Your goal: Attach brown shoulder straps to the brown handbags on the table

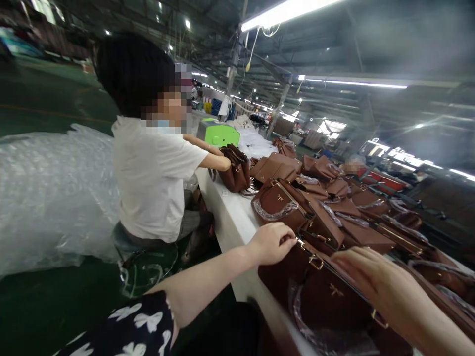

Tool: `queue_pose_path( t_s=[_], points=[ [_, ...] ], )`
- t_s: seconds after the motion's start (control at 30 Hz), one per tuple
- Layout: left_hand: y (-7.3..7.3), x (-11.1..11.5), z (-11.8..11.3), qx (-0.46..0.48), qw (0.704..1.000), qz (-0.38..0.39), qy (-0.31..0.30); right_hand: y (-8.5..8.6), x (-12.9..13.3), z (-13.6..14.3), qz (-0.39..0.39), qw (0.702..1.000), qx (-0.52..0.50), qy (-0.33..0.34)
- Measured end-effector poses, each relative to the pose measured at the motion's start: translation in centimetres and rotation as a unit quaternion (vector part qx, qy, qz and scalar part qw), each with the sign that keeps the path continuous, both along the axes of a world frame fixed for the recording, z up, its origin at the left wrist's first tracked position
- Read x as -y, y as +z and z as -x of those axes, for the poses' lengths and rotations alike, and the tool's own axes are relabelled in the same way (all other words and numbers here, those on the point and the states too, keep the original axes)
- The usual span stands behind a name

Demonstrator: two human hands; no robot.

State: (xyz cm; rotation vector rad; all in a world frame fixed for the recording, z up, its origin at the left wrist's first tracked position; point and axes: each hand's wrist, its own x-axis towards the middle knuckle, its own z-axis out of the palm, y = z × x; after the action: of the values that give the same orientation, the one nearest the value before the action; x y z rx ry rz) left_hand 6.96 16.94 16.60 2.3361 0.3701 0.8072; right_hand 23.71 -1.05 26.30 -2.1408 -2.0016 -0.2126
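In front of me at the table edge stands a brown handbag [334, 301] with gold rings, a gold emblem and a handle wrapped in clear plastic. My left hand [272, 242] is closed in a pinch at its far top corner, on a small shiny metal piece at the end of the zipper [300, 242]. Over the bag's top edge lies my right hand [374, 279], its fingers stretched out and close together. The underside of that hand and the bag's base are out of sight.
Many brown handbags [345, 207] crowd the white table [243, 222]. At left, a seated co-worker [152, 168] has both arms at another brown bag [235, 170], near a green machine [222, 134]. Bubble wrap [55, 193] is heaped behind the co-worker's stool [129, 242].
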Motion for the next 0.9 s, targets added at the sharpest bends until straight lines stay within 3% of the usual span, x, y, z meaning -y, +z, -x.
queue_pose_path(
  t_s=[0.1,0.2,0.3,0.47,0.6,0.9],
  points=[
    [1.7,-2.8,-3.8,-0.106,0.991,-0.079,-0.015,1.0,-3.9,-2.5,0.075,0.996,0.016,-0.037],
    [3.2,-4.0,-6.6,-0.25,0.959,-0.097,-0.092,0.9,-6.7,-3.6,0.157,0.986,0.04,-0.045],
    [3.7,-4.7,-8.1,-0.318,0.928,-0.097,-0.166,0.3,-8.1,-3.6,0.198,0.978,0.046,-0.056],
    [1.9,-6.2,-8.4,-0.25,0.939,-0.104,-0.213,-0.5,-8.7,-4.0,0.192,0.979,0.05,-0.056],
    [0.5,-6.6,-8.3,-0.203,0.949,-0.123,-0.206,-0.5,-9.0,-4.6,0.193,0.978,0.05,-0.06],
    [0.0,-6.4,-7.5,-0.161,0.964,-0.112,-0.182,-1.2,-9.4,-5.1,0.194,0.979,0.029,-0.049]
  ],
)
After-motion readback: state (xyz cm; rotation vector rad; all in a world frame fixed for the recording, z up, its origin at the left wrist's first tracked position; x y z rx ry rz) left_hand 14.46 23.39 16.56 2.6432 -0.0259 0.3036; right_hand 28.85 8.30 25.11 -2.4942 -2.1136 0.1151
